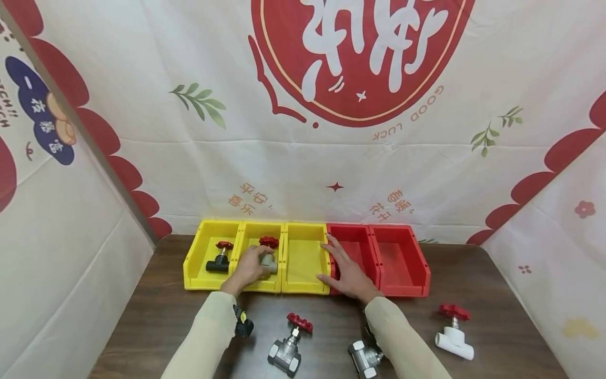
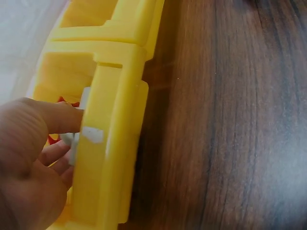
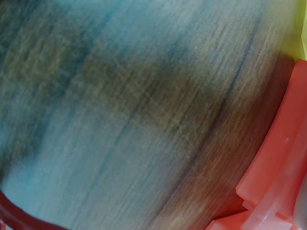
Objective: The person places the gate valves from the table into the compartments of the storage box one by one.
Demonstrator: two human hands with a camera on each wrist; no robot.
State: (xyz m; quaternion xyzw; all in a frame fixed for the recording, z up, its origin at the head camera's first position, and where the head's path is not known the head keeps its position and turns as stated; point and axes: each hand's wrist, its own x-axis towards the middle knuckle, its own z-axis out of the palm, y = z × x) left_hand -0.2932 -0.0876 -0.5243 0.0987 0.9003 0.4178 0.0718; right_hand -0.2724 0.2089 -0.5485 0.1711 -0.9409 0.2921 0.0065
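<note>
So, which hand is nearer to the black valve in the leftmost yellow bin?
Left. The left hand holds the grey valve in the next yellow bin, just right of the black valve; the right hand is farther right, where yellow bins meet red bins.

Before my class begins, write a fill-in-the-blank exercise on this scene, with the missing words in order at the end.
The left hand grips the grey valve in the ____ yellow bin from the left.
The leftmost bin holds a valve whose body is ____.
The row ends with ____ red bins on the right.
The white valve on the table has a ____ handwheel.
Missing words: second; black; two; red.
</note>
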